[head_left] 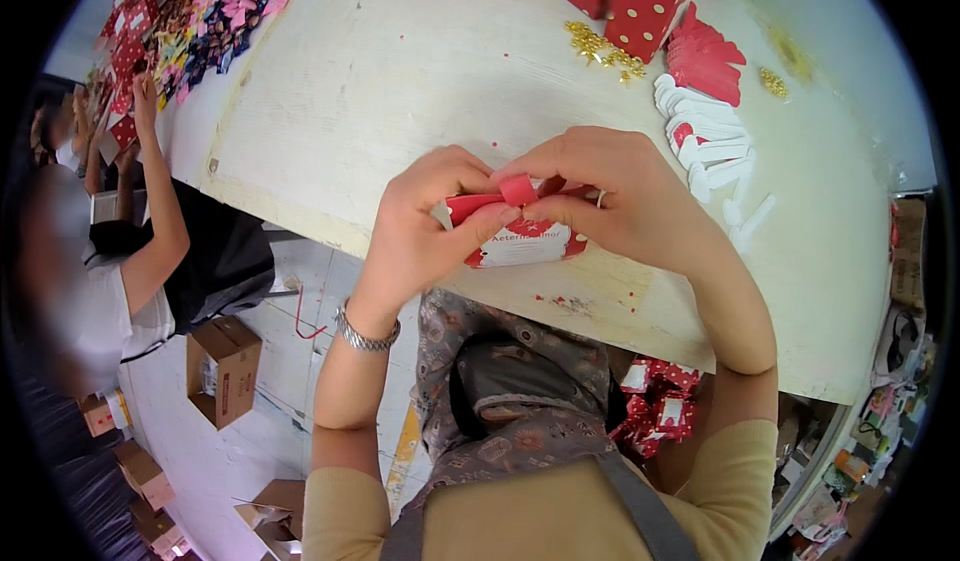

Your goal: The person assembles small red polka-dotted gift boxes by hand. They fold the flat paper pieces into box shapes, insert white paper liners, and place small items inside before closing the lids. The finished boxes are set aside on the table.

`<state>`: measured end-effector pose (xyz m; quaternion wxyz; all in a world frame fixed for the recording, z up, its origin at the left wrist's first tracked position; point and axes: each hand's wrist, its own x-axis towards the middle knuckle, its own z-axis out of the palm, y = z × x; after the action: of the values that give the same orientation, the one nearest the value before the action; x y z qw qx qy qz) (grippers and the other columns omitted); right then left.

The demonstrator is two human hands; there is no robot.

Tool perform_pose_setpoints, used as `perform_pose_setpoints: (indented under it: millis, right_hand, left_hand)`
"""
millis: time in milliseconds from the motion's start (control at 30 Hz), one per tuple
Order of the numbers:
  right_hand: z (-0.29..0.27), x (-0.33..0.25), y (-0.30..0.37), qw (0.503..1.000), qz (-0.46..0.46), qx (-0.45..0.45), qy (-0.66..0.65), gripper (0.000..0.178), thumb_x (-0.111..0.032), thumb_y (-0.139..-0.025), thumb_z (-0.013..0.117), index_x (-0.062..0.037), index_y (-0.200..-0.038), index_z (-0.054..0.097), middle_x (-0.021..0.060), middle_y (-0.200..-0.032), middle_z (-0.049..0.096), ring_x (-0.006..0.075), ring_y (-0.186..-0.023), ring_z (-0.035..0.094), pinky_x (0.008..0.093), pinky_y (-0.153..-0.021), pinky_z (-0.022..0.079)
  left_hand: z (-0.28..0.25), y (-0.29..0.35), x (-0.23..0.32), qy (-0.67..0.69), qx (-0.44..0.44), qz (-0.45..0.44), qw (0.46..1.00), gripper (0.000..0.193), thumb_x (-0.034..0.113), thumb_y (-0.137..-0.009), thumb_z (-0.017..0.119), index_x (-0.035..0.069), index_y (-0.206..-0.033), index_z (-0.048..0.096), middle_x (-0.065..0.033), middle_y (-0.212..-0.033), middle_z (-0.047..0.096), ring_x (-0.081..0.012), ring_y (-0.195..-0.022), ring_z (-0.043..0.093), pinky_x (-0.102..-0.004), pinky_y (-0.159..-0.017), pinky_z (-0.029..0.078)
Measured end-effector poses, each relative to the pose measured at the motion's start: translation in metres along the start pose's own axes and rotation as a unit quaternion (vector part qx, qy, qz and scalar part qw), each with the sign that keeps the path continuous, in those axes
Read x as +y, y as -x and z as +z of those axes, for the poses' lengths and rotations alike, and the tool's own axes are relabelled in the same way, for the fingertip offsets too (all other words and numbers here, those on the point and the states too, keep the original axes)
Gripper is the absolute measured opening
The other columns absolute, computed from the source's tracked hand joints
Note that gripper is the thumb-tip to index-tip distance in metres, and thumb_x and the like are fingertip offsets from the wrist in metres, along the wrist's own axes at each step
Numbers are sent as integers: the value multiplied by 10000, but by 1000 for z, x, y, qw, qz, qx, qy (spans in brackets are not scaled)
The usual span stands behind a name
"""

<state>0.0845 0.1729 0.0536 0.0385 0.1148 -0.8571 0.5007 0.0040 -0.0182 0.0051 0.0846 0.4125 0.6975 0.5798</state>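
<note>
Near the table's front edge I hold a small red gift box (pixel 520 251) with a white printed label on its front. My left hand (pixel 425 211) is closed on its left top corner, the thumb pressed along the upper edge. My right hand (pixel 625 196) pinches the top at the right, its thumb close to the left one. Between the fingertips a red flap (pixel 517 191) stands up from the box's top. Dotted red card shows beside it. The fingers hide much of the top and the back of the box.
Beyond my right hand lie white tags (pixel 715 141), red card pieces (pixel 703 61) and gold fasteners (pixel 605 53). Dotted red boxes (pixel 640 11) stand at the back. A co-worker's arm (pixel 160 201) is at left, near wrapped sweets (pixel 215 26). A carton (pixel 225 371) stands on the floor.
</note>
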Motion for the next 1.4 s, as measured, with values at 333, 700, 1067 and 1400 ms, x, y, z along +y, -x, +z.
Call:
perform_pose_setpoints:
  millis: [333, 700, 1067, 1400]
  right_hand:
    - [5, 0, 5, 992, -100, 45, 60, 208, -22, -732, 705, -74, -929, 663, 24, -788, 606, 156, -703, 565, 261, -574, 508]
    - [25, 13, 25, 990, -6, 124, -69, 299, 20, -718, 736, -58, -973, 602, 37, -760, 586, 96, -746, 581, 208, -541, 482]
    - [27, 9, 45, 989, -88, 121, 8, 210, -44, -707, 761, -67, -793, 570, 21, -694, 520, 127, -657, 560, 257, -534, 442]
    - [-76, -21, 128, 953, -27, -10, 302, 300, -289, -736, 745, -78, -937, 672, 59, -780, 649, 241, -735, 597, 370, -628, 468]
  left_hand:
    - [12, 7, 5, 7, 44, 25, 999, 146, -3, -681, 731, 28, -794, 643, -70, -826, 631, -184, -783, 585, -291, -672, 473]
    - [22, 14, 12, -3, 78, 62, 995, 164, -14, -692, 705, 35, -835, 642, -77, -878, 633, -215, -842, 586, -306, -700, 476]
    - [28, 38, 17, 17, -18, -8, 1000, 132, 6, -791, 627, 31, -921, 623, -102, -1045, 603, -179, -882, 547, -293, -753, 453]
    - [29, 6, 25, 9, 82, 4, 997, 294, 57, -831, 615, 39, -1123, 581, -99, -1188, 551, -219, -1085, 511, -314, -880, 427]
